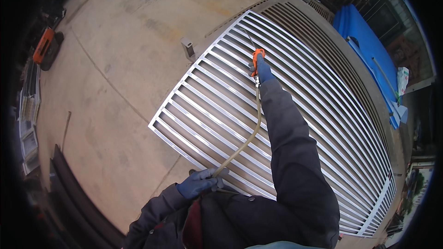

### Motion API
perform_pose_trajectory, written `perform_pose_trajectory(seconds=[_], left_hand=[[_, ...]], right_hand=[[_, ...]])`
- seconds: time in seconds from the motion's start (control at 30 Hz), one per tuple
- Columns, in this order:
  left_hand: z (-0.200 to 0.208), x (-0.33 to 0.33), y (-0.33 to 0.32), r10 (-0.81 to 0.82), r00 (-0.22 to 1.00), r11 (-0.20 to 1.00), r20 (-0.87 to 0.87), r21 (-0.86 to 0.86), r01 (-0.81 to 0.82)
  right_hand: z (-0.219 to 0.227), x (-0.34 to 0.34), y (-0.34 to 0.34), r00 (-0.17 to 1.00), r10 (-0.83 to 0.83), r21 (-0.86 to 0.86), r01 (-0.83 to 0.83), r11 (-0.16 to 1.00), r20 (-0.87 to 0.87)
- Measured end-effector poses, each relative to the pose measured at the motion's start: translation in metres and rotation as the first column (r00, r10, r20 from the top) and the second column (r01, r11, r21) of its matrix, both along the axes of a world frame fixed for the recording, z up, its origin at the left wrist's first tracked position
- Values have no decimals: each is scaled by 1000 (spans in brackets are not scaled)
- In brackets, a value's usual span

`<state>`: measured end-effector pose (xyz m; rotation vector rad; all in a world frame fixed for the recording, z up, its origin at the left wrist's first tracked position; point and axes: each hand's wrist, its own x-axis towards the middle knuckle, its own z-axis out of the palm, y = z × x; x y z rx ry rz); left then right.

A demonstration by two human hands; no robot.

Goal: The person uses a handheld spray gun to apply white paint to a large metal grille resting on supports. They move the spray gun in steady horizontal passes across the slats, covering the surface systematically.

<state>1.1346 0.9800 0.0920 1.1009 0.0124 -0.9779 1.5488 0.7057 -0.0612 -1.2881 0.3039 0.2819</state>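
Observation:
My right hand (261, 68), in a blue-grey glove, is stretched out over a silver slatted metal panel (217, 90) and grips an orange air blow gun (259, 53). The gun's thin nozzle points away from me, above the panel's far slats. From the gun's metal fitting a pale hose (251, 134) curves back toward my body. Close to my waist, my left hand (199, 184), gloved the same way, is closed around that hose. The panel lies roughly level below both arms, with its many parallel bars.
A short metal post (188, 49) stands beside the panel's left edge. Blue sheets (369, 46) lean at the right, with a white packet (402, 79) near them. An orange and black machine (45, 48) sits at the far left. Dark long profiles (76, 193) lie at the lower left.

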Motion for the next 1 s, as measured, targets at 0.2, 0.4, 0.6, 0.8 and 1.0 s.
perform_pose_trajectory(seconds=[0.2,0.4,0.6,0.8,1.0], left_hand=[[4,-6,1,65,996,998,-65,6,-65],[-1,-12,8,6,998,999,60,34,-8],[-33,-27,23,37,998,991,43,-131,-31],[-50,35,33,339,939,914,-53,-217,-342],[-59,129,-45,384,910,902,-155,-148,-405]], right_hand=[[18,-10,15,982,-187,-23,188,982,24],[39,-81,24,914,390,183,-367,912,-112],[72,-161,10,934,343,520,-342,783,98],[103,-217,21,905,406,115,-420,900,122],[117,-266,70,780,605,-389,-514,765,159]])
